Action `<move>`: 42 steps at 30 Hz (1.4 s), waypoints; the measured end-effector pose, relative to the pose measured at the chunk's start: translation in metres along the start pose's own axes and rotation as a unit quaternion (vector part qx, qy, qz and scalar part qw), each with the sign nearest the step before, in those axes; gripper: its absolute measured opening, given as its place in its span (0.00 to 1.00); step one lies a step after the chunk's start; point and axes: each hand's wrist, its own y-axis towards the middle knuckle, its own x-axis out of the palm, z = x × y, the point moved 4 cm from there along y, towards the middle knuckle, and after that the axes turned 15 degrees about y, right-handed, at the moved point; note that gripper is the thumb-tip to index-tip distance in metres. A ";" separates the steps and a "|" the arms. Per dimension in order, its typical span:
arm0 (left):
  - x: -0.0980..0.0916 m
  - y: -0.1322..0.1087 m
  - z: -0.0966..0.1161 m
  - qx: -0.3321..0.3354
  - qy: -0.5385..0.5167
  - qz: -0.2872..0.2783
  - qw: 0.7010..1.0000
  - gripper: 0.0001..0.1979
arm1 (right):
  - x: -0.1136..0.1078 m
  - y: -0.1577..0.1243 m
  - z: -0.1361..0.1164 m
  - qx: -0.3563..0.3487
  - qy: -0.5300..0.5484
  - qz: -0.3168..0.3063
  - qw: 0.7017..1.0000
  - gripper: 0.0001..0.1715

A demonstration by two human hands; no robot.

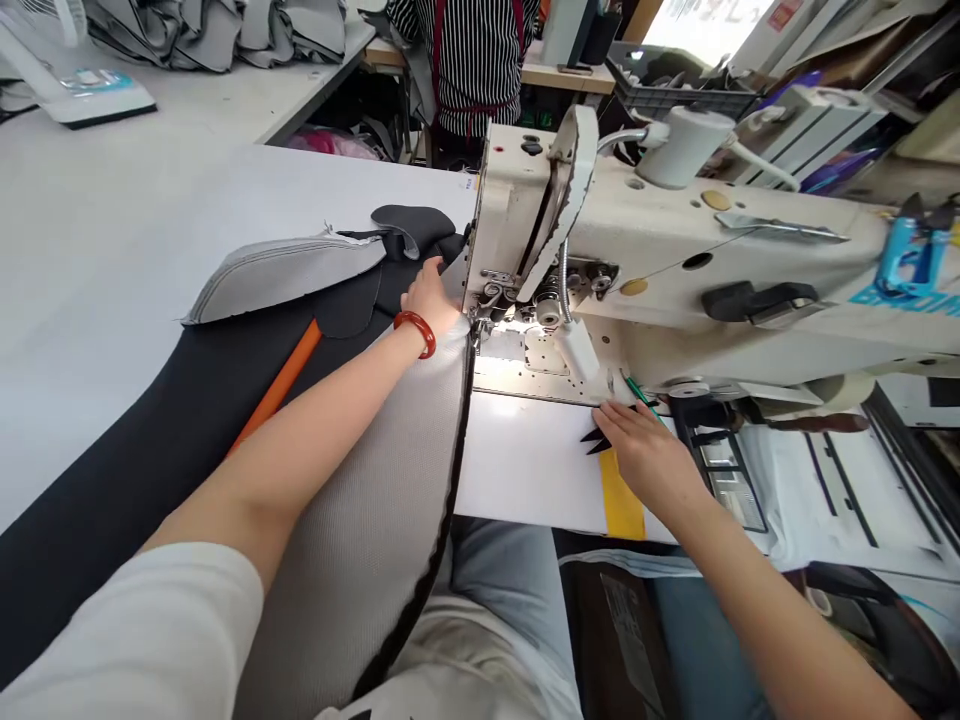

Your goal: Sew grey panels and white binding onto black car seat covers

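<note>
My left hand (pixel 433 298), with a red bracelet at the wrist, is closed on the edge of a grey and black fabric piece (pixel 375 470) just left of the sewing machine's needle area. Its fingertips are partly hidden by the cloth. The fabric hangs over the table's front edge onto my lap, its dark border toward the machine (pixel 540 310). My right hand (pixel 645 445) is closed over a pair of black-bladed scissors (pixel 598 441) on the table in front of the machine bed, blades pointing left. A green-handled tool (pixel 639 396) lies beside its fingers.
An orange strip (pixel 277 385) crosses the black cloth under my left forearm. A curved grey panel (pixel 285 272) lies behind it. Yellow tape (pixel 622 495) marks the table's front. Blue snips (pixel 911 255) rest on the machine arm. A person in a striped top (pixel 476 65) is beyond the table.
</note>
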 end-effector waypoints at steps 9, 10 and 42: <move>0.005 0.007 -0.034 -0.006 0.022 -0.026 0.999 0.18 | 0.001 0.003 -0.003 0.002 -0.053 -0.068 0.996 0.26; 0.001 0.003 -0.043 -0.012 0.023 -0.027 0.999 0.18 | 0.002 0.002 -0.003 0.005 -0.053 -0.070 0.996 0.25; -0.027 -0.146 -0.112 -0.110 -0.572 -0.055 0.811 0.21 | 0.044 0.121 -0.220 0.242 0.714 0.143 0.641 0.33</move>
